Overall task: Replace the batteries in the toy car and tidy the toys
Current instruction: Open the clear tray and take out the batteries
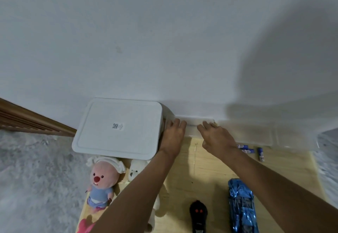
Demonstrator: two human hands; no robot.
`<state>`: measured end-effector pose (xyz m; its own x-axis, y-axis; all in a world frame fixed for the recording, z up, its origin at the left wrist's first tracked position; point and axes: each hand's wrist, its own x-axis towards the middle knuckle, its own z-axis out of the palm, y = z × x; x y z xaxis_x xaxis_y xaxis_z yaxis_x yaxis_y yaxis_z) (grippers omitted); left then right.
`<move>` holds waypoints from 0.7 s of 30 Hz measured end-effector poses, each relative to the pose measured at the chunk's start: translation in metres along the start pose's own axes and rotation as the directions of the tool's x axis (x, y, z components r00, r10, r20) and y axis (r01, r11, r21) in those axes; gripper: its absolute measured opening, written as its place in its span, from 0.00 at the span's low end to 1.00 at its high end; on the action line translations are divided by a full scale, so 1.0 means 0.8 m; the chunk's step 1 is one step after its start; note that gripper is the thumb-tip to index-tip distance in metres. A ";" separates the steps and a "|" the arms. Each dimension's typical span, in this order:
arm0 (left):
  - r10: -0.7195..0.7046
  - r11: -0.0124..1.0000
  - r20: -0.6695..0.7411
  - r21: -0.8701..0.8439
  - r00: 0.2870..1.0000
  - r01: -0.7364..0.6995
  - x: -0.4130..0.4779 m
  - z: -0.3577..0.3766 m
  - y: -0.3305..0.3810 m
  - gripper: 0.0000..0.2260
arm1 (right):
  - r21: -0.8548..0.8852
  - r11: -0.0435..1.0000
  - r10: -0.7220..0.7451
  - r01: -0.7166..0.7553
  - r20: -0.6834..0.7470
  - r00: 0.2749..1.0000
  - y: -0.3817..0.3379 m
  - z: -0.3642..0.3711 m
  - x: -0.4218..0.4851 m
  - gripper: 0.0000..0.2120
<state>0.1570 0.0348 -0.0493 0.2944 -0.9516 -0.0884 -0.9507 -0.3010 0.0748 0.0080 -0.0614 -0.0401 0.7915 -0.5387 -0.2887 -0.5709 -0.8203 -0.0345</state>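
Two hands reach to twelve o'clock: your left hand [173,134] lies open against the right end of the lidded white plastic storage box [118,128], gripping nothing that shows; your right hand [215,137] rests spread on a blurred translucent plastic container [252,132] by the wall, grasp unclear. Your shiny blue toy car [241,207] lies at five o'clock, nose toward twelve, right arm nearer. Small blue batteries [246,148] sit just right of your right wrist
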 end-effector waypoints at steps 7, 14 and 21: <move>-0.070 0.975 -0.005 -0.211 0.998 0.067 -0.007 0.005 0.006 0.20 | 0.250 0.967 0.064 -0.050 -0.046 0.997 0.017 -0.025 0.002 0.20; -0.099 0.972 -0.135 -0.225 0.986 0.067 -0.009 0.010 0.009 0.35 | 0.577 0.816 0.211 -0.045 -0.223 0.952 0.040 -0.038 -0.014 0.11; -0.102 0.949 -0.194 -0.312 0.976 0.037 -0.017 0.012 0.010 0.45 | 0.767 0.640 0.467 -0.043 -0.344 0.815 0.025 -0.030 -0.006 0.12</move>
<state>0.1446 0.0456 -0.0570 0.4032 -0.9097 0.0992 -0.8611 -0.3405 0.3776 -0.0024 -0.0798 -0.0165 0.4531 -0.8881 0.0776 -0.5673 -0.3544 -0.7434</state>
